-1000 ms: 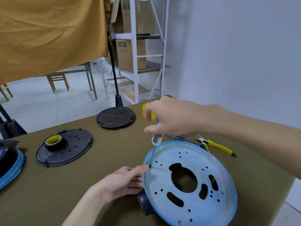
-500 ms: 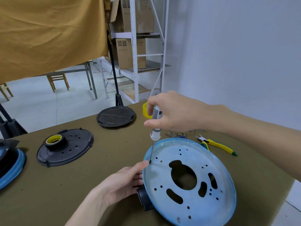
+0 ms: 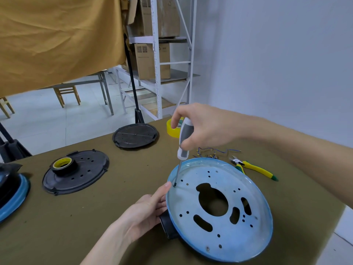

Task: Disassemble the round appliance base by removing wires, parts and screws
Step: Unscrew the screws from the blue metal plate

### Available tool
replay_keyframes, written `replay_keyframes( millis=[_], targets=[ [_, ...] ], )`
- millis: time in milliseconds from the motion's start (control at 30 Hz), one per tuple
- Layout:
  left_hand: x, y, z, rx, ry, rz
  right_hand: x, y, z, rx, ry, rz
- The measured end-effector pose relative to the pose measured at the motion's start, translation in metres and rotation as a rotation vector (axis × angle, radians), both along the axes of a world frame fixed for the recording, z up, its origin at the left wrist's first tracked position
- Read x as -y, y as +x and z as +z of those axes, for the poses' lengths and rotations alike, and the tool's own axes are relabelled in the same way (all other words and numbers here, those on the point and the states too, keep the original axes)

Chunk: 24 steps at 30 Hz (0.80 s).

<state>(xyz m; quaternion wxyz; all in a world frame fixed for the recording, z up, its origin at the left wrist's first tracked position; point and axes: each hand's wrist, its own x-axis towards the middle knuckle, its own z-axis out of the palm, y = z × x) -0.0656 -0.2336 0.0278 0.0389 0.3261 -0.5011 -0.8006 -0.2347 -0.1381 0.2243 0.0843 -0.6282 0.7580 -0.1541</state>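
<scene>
Step in hand: unscrewing, by the look of it, a screw near the left rim of the round appliance base [image 3: 219,211], a pale blue metal dish with a large centre cutout and many small holes.
Base position: on the olive counter [image 3: 95,217], near its front right, tilted up on a black part underneath.
Right hand [image 3: 202,129]: fingers curled round the grey and white handle of a screwdriver [image 3: 183,144], held nearly upright, tip set into the dish just inside the rim.
Left hand [image 3: 145,211]: steadies the rim, fingers curled at its outer edge, thumb lying along the rim just beside the tip.
Next move: likely turning the driver while pressing down so the tip stays seated; whether the screw is loose cannot be told.
Inside the dish: at least 2 small screws, by the far and near rim; no wires.
Behind the dish: loose wires [image 3: 214,151] and yellow-handled cutters [image 3: 252,168].
Further left: 2 black round covers, the nearer one [image 3: 76,172] carrying a tape roll [image 3: 63,163].
</scene>
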Motion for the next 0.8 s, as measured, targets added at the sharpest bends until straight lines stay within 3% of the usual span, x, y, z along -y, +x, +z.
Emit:
replay_keyframes(
  millis=[167,300,433,567,700,800],
  targets=[
    [-0.001,0.002,0.002,0.002,-0.029,0.002,-0.001,0.003,-0.002,-0.284,-0.011,-0.088],
    [-0.004,0.003,0.005,0.001,-0.038,-0.004,0.004,0.002,-0.001,-0.081,0.04,-0.02],
    [-0.005,0.004,0.008,0.003,-0.034,0.0,0.003,0.002,0.003,-0.108,0.086,0.003],
    [-0.004,0.004,0.007,0.008,-0.029,0.008,0.004,0.003,-0.003,-0.347,0.004,-0.138],
    [-0.003,0.004,0.004,0.001,-0.018,-0.003,0.004,0.004,0.009,-0.171,0.083,0.028],
    [-0.003,0.005,0.003,-0.008,0.004,-0.007,0.004,0.001,0.014,-0.156,0.106,0.055]
  ],
)
